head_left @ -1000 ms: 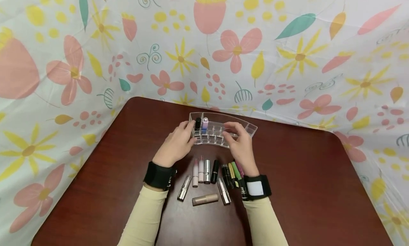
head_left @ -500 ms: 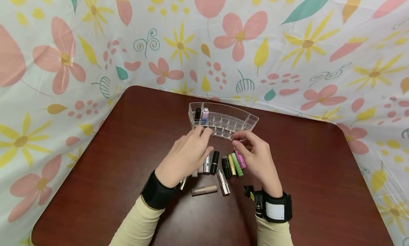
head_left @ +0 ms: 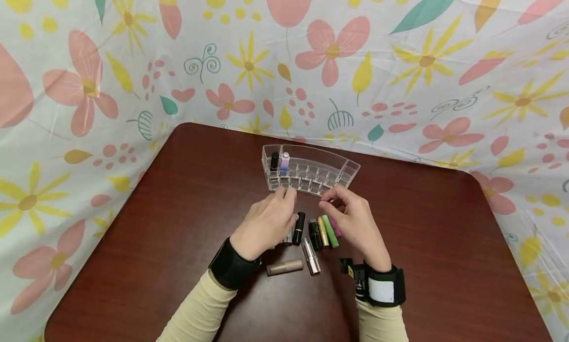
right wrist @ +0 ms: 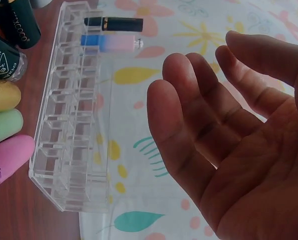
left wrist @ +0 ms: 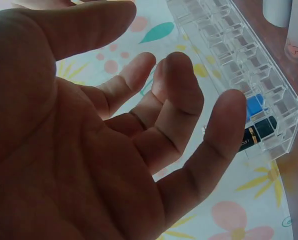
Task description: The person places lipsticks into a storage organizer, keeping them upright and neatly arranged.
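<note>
Seemingly between placements — left hand point(head_left: 268, 222) and right hand point(head_left: 353, 217) have relaxed fingers point(left wrist: 224, 122), holding nothing; black tube point(head_left: 274, 161) and pink-blue tube point(head_left: 284, 163) stand in the clear organizer point(head_left: 314, 153); next calls for pinching a loose gold tube point(head_left: 323, 232).

The left arm point(head_left: 200, 305) angles forward and inward; the right arm point(head_left: 381, 323) extends forward. The left hand point(head_left: 268, 221) holds its back upward, fingers loosely bent, thumb set apart. The right hand point(head_left: 355, 216) angles inward, fingers loosely bent, thumb tip near the index fingertip.
</note>
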`<control>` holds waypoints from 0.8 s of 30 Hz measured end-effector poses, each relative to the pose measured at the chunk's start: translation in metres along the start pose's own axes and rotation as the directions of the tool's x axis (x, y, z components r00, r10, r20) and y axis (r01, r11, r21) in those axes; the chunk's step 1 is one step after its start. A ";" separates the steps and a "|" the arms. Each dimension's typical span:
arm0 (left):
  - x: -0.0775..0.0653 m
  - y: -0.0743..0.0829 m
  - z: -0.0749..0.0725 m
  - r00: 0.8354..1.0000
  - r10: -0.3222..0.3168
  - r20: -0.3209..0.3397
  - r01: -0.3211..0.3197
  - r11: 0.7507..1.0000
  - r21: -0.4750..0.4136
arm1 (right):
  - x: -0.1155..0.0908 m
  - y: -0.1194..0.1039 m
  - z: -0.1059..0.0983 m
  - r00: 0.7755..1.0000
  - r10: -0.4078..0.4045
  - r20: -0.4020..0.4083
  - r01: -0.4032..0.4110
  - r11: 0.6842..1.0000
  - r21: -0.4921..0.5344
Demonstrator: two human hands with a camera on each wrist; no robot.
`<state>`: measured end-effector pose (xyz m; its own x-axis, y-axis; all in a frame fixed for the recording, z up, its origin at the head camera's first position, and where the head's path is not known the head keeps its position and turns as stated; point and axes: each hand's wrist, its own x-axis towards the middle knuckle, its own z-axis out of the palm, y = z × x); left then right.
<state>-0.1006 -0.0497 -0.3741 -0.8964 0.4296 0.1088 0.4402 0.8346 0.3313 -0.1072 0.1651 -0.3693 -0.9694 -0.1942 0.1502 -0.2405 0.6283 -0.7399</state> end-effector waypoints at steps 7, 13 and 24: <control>-0.001 -0.009 -0.008 0.997 -0.072 0.033 0.073 0.997 -0.035 | -0.001 0.000 0.001 1.000 -0.001 0.015 0.001 1.000 -0.007; -0.004 -0.021 -0.019 0.989 -0.125 0.076 0.126 0.992 -0.013 | -0.001 -0.001 -0.001 0.999 -0.048 0.021 0.048 0.999 -0.013; -0.024 0.048 -0.009 0.976 -0.152 0.156 0.099 0.947 0.305 | 0.006 0.008 0.008 0.933 -0.310 0.184 0.335 0.934 -0.126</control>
<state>-0.0578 -0.0228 -0.3523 -0.9338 0.3461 -0.0908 0.3440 0.9382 0.0391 -0.1147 0.1635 -0.3795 -0.8208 -0.5142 0.2488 -0.5554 0.6168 -0.5578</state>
